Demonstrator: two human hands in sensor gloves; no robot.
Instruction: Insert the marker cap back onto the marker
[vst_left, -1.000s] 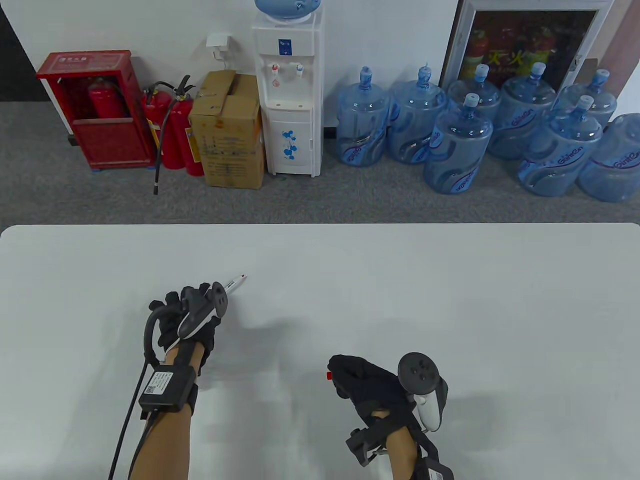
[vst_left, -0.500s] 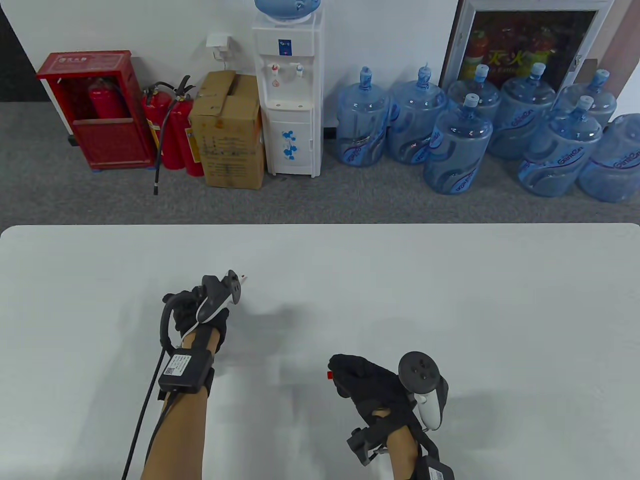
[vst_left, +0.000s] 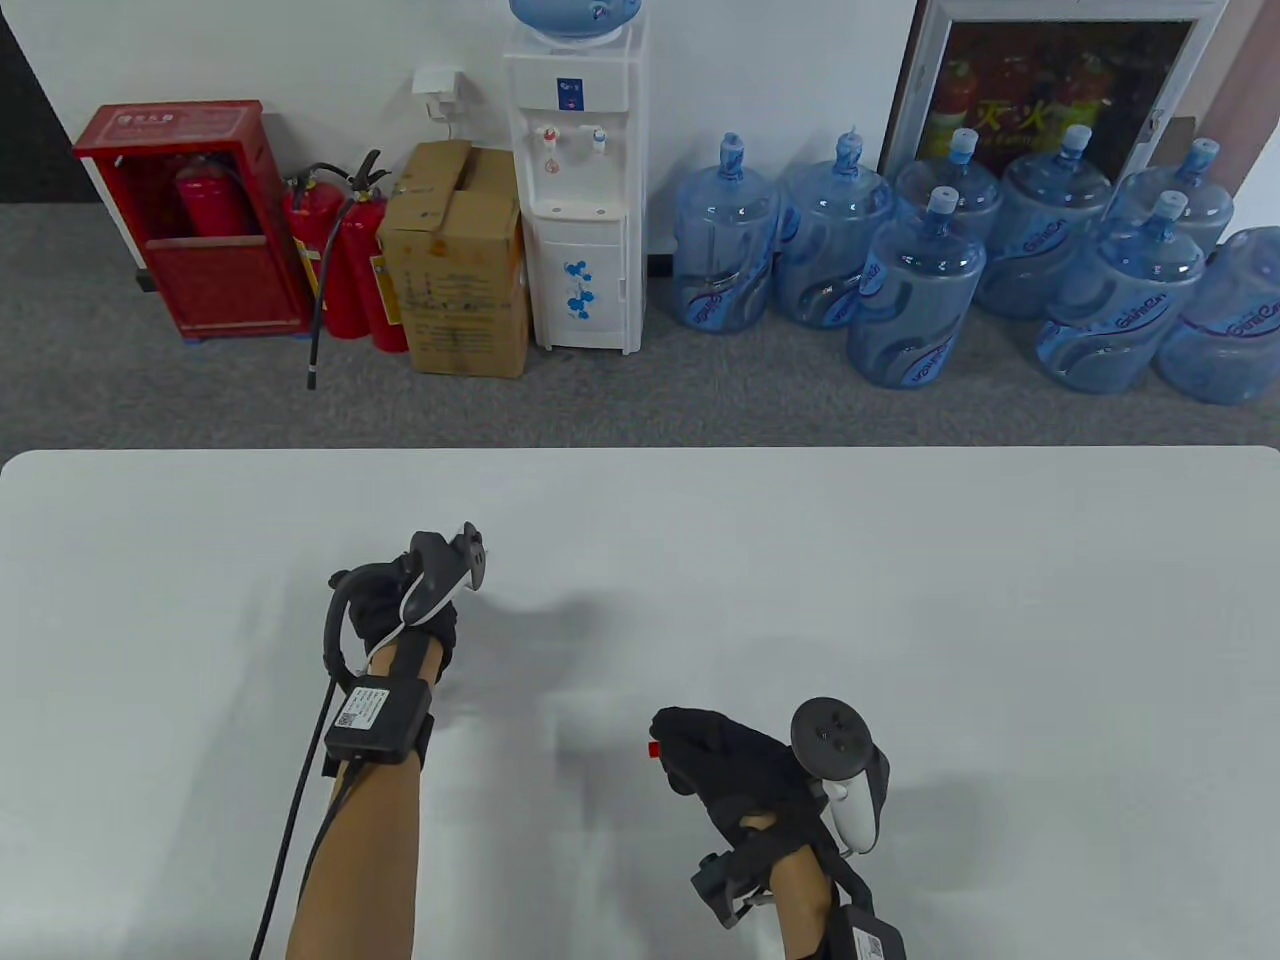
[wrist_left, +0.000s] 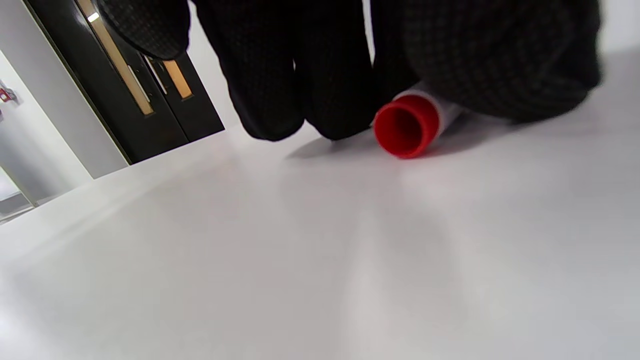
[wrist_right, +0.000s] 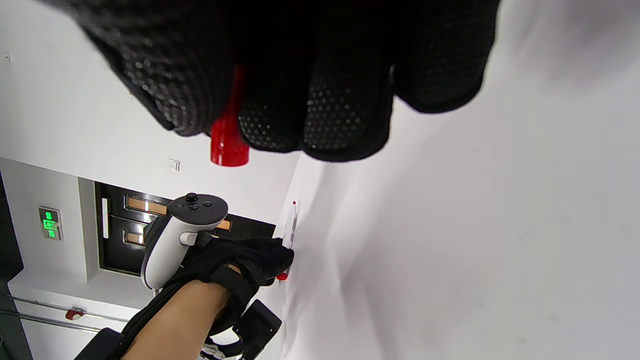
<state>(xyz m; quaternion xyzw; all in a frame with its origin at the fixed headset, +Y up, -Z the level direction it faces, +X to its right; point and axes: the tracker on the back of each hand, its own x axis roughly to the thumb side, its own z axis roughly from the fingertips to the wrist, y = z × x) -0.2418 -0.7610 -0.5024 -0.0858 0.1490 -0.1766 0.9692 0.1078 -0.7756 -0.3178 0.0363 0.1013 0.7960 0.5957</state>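
Left hand (vst_left: 405, 615): fingers curled over marker (wrist_left: 417, 120) lying on table (vst_left: 900, 560). Right hand (vst_left: 740, 770): clenched around red cap (vst_left: 654, 748), raised, well apart from marker

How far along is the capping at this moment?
Done: the right hand holds the red cap, its end poking out past the fingers. In hand: the left hand's fingers are down on the marker, which lies on the table; a firm grip isn't clear. Left: lift the marker, bring the two together and push the cap on; the hands are well apart.
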